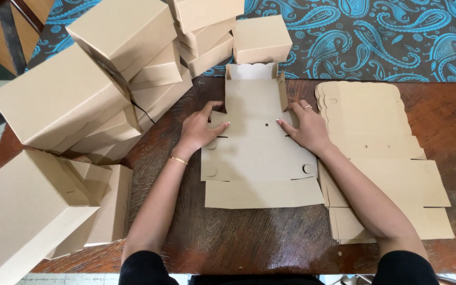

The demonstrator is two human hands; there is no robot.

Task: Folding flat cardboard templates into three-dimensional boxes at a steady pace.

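While finished brown boxes (pixel 75 95) pile up at far left, the left hand (pixel 200 128) presses flat, fingers spread, on the left flap of the die-cut cardboard blank (pixel 259 158) lying mid-table. Right hand (pixel 306 126), also open, bears on the blank's right edge; one side wall there seems partly raised. Stack of flat blanks (pixel 386 158) sits just right, on the wooden table (pixel 238 243).
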